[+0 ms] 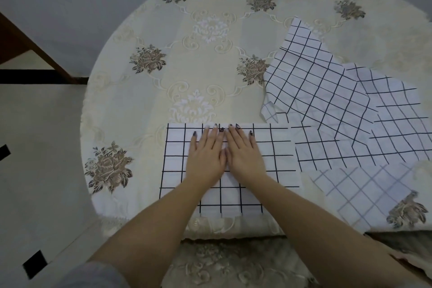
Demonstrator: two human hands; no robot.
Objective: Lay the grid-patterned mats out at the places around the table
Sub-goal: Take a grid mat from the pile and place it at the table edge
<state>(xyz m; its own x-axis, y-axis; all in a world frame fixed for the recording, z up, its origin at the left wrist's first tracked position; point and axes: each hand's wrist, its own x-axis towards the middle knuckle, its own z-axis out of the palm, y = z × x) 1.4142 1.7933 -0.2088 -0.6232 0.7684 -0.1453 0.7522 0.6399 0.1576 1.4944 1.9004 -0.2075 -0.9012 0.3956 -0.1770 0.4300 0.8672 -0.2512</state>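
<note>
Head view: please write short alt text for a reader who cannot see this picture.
The left hand and right hand press flat, side by side, on a grid-patterned mat at the near edge of a floral tablecloth. More grid mats lie in an overlapping pile to the right.

White mats (pixel 327 100) carry black grid lines; the cream tablecloth (pixel 163 89) shows brown flowers.

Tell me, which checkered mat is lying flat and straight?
The mat nearest the person, under the left hand and right hand. It lies flat and square; the others overlap in a crooked pile to its right.
</note>
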